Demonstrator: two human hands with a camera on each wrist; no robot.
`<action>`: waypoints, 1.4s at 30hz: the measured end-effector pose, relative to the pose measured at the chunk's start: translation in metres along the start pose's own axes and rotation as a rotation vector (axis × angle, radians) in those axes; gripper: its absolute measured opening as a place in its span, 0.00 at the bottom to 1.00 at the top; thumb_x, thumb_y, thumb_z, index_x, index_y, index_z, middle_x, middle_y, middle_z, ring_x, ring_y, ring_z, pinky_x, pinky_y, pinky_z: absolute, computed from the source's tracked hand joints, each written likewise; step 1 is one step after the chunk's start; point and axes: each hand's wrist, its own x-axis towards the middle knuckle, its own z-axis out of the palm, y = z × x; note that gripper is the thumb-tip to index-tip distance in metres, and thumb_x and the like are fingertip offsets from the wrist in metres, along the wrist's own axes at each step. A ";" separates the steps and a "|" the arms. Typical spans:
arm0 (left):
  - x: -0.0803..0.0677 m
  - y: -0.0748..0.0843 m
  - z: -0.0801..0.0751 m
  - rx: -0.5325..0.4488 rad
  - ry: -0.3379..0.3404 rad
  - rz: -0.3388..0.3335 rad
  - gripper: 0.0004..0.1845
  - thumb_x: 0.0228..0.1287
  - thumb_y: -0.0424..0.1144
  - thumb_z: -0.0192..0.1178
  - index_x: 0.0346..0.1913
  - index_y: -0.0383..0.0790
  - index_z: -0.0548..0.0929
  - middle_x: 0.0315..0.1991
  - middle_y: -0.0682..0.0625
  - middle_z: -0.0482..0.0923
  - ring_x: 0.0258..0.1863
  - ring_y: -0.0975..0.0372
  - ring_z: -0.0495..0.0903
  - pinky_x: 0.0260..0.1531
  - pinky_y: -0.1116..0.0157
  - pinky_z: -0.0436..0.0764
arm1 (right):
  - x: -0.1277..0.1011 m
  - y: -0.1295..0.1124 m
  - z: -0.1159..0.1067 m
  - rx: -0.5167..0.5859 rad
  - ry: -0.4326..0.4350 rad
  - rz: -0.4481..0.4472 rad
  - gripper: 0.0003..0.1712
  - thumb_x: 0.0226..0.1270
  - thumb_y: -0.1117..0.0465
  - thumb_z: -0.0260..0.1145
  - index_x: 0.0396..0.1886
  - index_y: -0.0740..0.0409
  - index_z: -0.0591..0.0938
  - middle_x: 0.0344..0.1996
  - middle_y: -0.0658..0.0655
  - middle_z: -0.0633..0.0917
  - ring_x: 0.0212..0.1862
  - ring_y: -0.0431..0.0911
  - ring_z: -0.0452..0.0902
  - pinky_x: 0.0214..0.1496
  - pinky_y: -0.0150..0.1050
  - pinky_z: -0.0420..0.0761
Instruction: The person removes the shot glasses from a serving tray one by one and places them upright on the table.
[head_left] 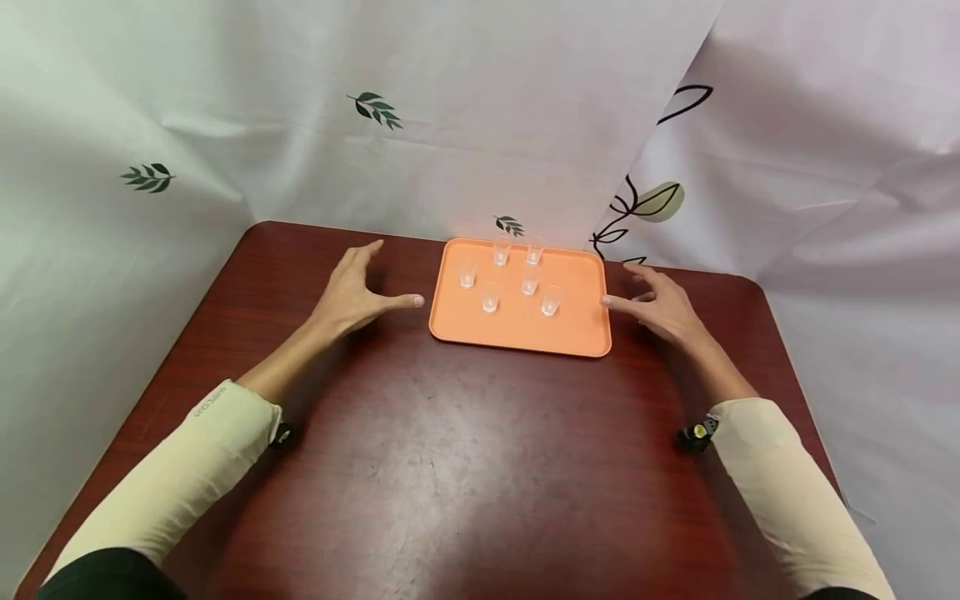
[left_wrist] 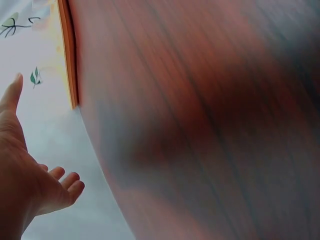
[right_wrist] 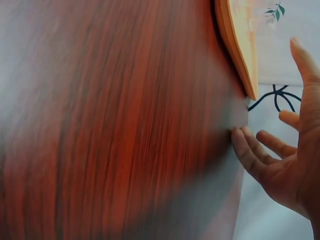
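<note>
An orange tray [head_left: 517,329] lies near the far edge of the table, with several small clear cups [head_left: 491,298] standing upright on it. My left hand [head_left: 356,293] hovers just left of the tray, thumb and fingers spread apart, holding nothing. On the other side, my right hand [head_left: 656,304] is spread too, its thumb at the tray's right rim; whether it touches cannot be told. The left wrist view shows the left hand [left_wrist: 30,165] apart from the tray's edge [left_wrist: 69,55]. In the right wrist view the right hand [right_wrist: 285,160] has its fingers extended below the tray's corner [right_wrist: 237,45].
The dark red wooden table [head_left: 450,467] has rounded far corners. Behind it and along both sides hangs a white sheet [head_left: 465,108] with leaf prints, close to the tray's far rim.
</note>
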 end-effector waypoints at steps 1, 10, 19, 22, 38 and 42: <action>0.001 0.002 0.003 -0.014 0.003 0.009 0.71 0.52 0.69 0.86 0.91 0.41 0.60 0.88 0.38 0.63 0.87 0.42 0.63 0.86 0.34 0.67 | 0.000 -0.001 0.002 0.016 -0.003 0.001 0.61 0.68 0.26 0.78 0.92 0.42 0.65 0.82 0.65 0.74 0.69 0.66 0.85 0.58 0.52 0.94; 0.006 0.022 0.022 -0.131 0.015 0.039 0.61 0.55 0.57 0.88 0.87 0.39 0.68 0.80 0.37 0.72 0.78 0.43 0.73 0.80 0.39 0.76 | 0.005 -0.004 0.011 0.143 -0.027 -0.030 0.54 0.70 0.39 0.83 0.89 0.44 0.70 0.72 0.68 0.81 0.45 0.55 0.91 0.41 0.36 0.94; 0.013 0.033 0.036 -0.149 -0.017 0.070 0.55 0.59 0.48 0.86 0.86 0.37 0.70 0.78 0.35 0.74 0.73 0.39 0.79 0.76 0.40 0.82 | 0.016 -0.006 0.014 0.229 -0.135 -0.061 0.52 0.68 0.51 0.87 0.87 0.50 0.72 0.49 0.63 0.87 0.33 0.43 0.88 0.34 0.44 0.96; 0.016 0.037 0.041 -0.162 -0.031 0.069 0.54 0.60 0.43 0.86 0.86 0.37 0.70 0.79 0.36 0.73 0.75 0.40 0.78 0.78 0.42 0.82 | 0.022 -0.004 0.013 0.245 -0.170 -0.054 0.53 0.66 0.53 0.88 0.87 0.52 0.73 0.37 0.55 0.87 0.29 0.41 0.87 0.32 0.43 0.95; 0.031 0.049 0.058 -0.267 -0.043 0.091 0.50 0.58 0.32 0.84 0.83 0.35 0.73 0.76 0.35 0.75 0.76 0.42 0.79 0.78 0.46 0.83 | 0.040 0.009 0.011 0.337 -0.271 0.013 0.55 0.59 0.62 0.91 0.85 0.52 0.76 0.28 0.48 0.89 0.22 0.40 0.88 0.28 0.40 0.94; 0.033 0.051 0.059 -0.300 -0.060 0.088 0.50 0.58 0.31 0.84 0.83 0.36 0.73 0.77 0.35 0.74 0.76 0.41 0.80 0.77 0.45 0.84 | 0.044 0.010 0.013 0.352 -0.271 0.018 0.54 0.58 0.64 0.91 0.85 0.53 0.77 0.26 0.47 0.87 0.20 0.39 0.86 0.27 0.39 0.94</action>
